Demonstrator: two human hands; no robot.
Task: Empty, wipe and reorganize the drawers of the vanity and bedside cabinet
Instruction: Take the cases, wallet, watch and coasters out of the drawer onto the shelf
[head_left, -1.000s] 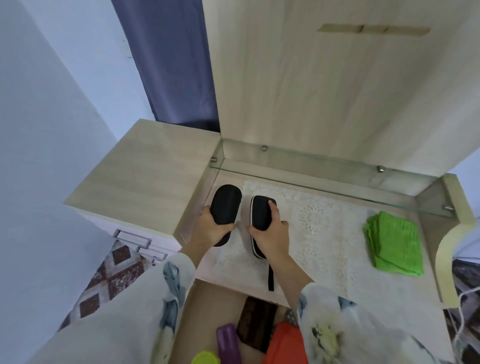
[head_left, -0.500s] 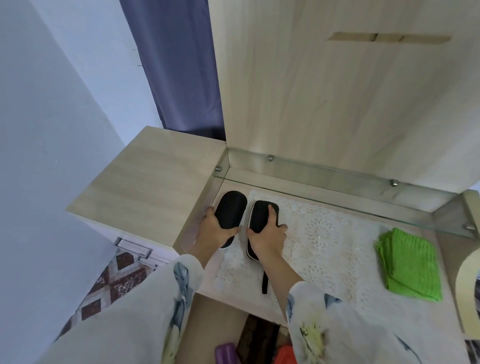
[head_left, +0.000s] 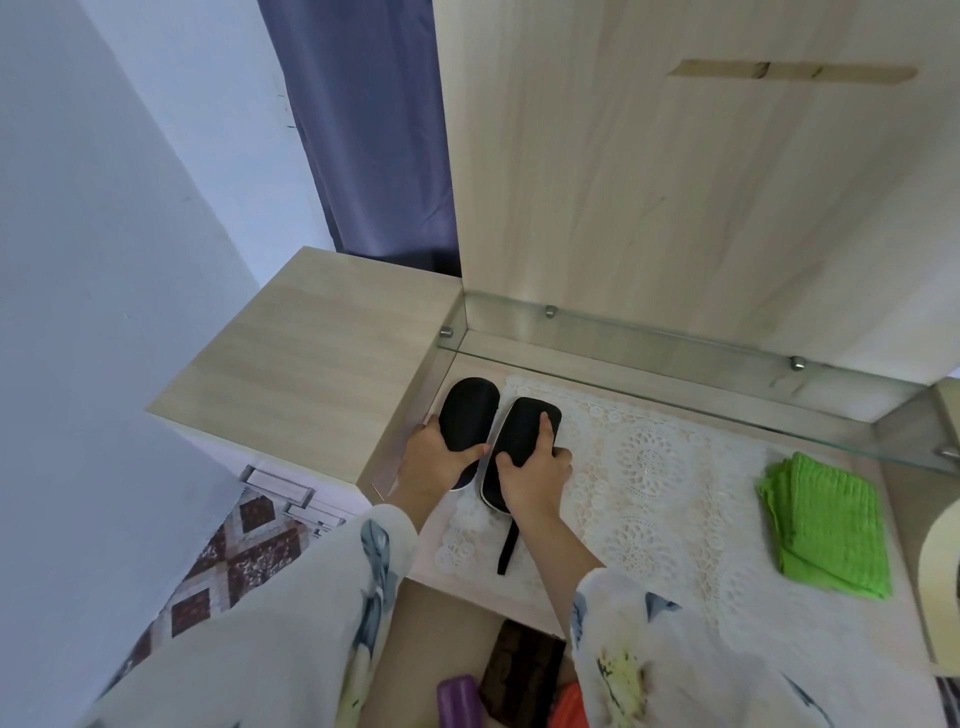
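Drawer (head_left: 415, 629) hangs open under the surface (head_left: 857, 639), with things inside yet! Up top, the left hand (head_left: 434, 462) wraps its grip round the left case (head_left: 467, 410). The right hand (head_left: 535, 475) clasps the right case (head_left: 524, 426), forefinger flat along it. Both lie on the lace mat (head_left: 649, 467). Risk: a push could ruck that mat, or the strap (head_left: 508, 545) could snag. Against a second ago: same grips, cases barely shifted.

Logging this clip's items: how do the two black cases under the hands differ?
The right case trails a black strap toward the front edge; the left case shows none. The left case lies beside the side wall; the right case sits further onto the lace mat. Both are black, oval and lie flat.
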